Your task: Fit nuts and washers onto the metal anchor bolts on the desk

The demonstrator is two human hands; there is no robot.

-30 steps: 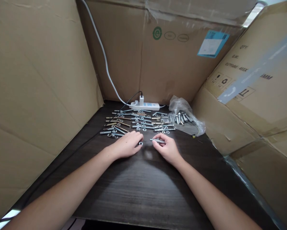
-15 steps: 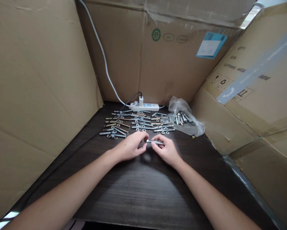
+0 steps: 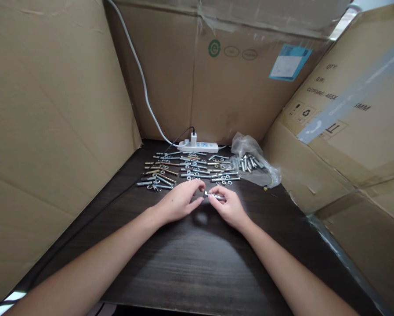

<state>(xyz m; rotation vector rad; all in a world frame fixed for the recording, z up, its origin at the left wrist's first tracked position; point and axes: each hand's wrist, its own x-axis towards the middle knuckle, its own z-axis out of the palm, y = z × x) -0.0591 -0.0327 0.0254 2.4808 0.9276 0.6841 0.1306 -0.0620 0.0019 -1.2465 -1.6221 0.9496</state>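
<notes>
A slim silver bolt [image 3: 216, 196] is pinched between the thumb and fingers of my right hand [image 3: 230, 206], lying nearly level above the table. Its left end, which carries a small nut-like piece [image 3: 206, 193], pokes out past the fingertips. My left hand [image 3: 183, 198] faces that end with thumb and index finger apart, and nothing shows between them. Beyond both hands, metal sleeves and rods [image 3: 194, 171] lie in rough rows with nuts and washers [image 3: 225, 177] among them.
A clear plastic bag [image 3: 265, 175] holding more bolts [image 3: 248, 163] lies at the back right. Behind the rows stands a white power strip [image 3: 203, 147] with a plugged-in adapter. A black cable [image 3: 113, 200] crosses the left side. Cardboard walls [image 3: 164, 87] enclose the dark table [image 3: 183, 272].
The left thumb and index finger have parted from the bolt's end. Less of the bolt sticks out on the left of my right fingertips. Both arms have stayed in place.
</notes>
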